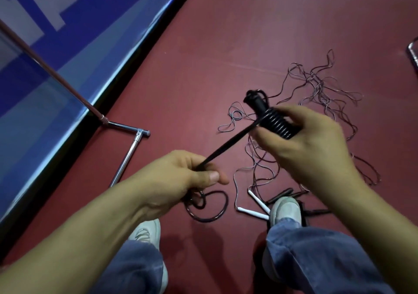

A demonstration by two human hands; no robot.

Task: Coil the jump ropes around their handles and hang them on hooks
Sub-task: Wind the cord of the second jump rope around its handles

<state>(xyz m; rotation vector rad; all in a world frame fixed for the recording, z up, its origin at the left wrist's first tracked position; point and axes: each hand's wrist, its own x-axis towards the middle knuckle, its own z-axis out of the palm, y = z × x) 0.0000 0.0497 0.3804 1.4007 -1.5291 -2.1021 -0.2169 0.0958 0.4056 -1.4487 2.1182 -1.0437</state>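
Right hand [303, 144] is wrapped around the black handles [274, 121], half-covered in tight coils. Left hand [187, 176] pinches the black jump rope [228, 143] taut, slack looping on the red floor [203, 67] near the shoes.

Red floor [203, 44], blue barrier [67, 33], white sneakers [286, 207]
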